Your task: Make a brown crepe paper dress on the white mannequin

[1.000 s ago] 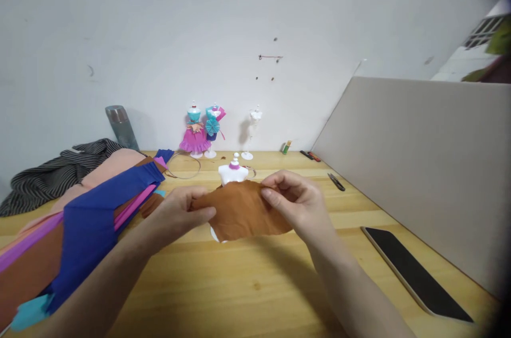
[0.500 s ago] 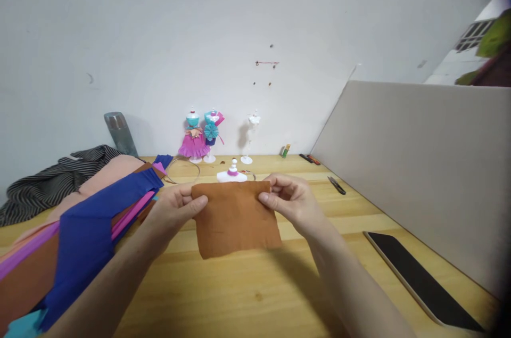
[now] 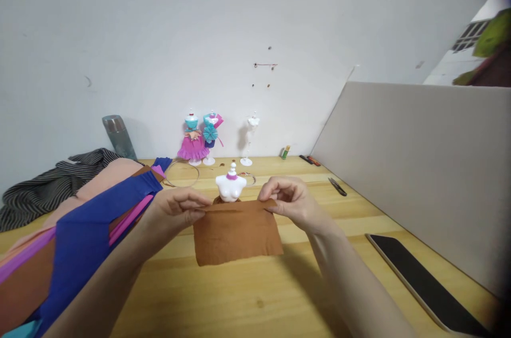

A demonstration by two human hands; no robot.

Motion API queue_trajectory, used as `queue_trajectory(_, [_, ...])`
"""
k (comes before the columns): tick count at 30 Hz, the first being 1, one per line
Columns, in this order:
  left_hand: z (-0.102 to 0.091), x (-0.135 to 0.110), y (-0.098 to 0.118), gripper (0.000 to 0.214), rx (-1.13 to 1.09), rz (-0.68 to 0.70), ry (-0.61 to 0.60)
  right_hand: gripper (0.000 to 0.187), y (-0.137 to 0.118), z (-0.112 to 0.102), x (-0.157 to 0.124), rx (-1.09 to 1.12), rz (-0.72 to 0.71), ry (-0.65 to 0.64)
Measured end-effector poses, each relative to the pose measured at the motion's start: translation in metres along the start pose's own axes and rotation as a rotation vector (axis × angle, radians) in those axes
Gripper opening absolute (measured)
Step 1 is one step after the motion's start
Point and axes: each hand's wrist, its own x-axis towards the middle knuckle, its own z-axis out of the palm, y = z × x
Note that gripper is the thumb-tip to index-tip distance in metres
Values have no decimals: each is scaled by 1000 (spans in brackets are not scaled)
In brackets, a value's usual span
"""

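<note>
A brown piece of fabric (image 3: 238, 237) hangs between my two hands, its top edge folded over in a narrow strip. My left hand (image 3: 179, 211) pinches the upper left corner between thumb and fingers. At the upper right corner, my right hand (image 3: 289, 202) is closed on the cloth the same way. Just behind the fabric stands a small white mannequin (image 3: 230, 187) with a purple band round its neck. Some brown material shows at its waist; the cloth hides whatever is lower.
Coloured fabric pieces (image 3: 85, 234) and a striped cloth (image 3: 59, 183) lie at the left by a flask (image 3: 118, 137). Two dressed mannequins (image 3: 192, 143) and a bare one (image 3: 251, 138) stand at the wall. Small scissors (image 3: 337, 187), a phone (image 3: 423, 279) and a pale panel (image 3: 423, 167) are at right.
Both hands have lowered the fabric's top edge and folded it over slightly. More of the white mannequin's torso shows above the cloth.
</note>
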Motion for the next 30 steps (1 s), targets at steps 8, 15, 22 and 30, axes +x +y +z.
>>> queue_trajectory(8, [-9,-1,-8,16,188,218,20,23,0,-3,-2,-17,-84,-28])
queue_trajectory(15, [-5,5,-18,30,477,337,267,8,3,-1,-1,-263,-247,101])
queue_trajectory(22, [4,9,-11,18,235,218,283,11,8,3,1,-437,-349,99])
queue_trajectory(30, [8,5,-10,15,-81,27,242,5,10,7,-1,-308,-264,112])
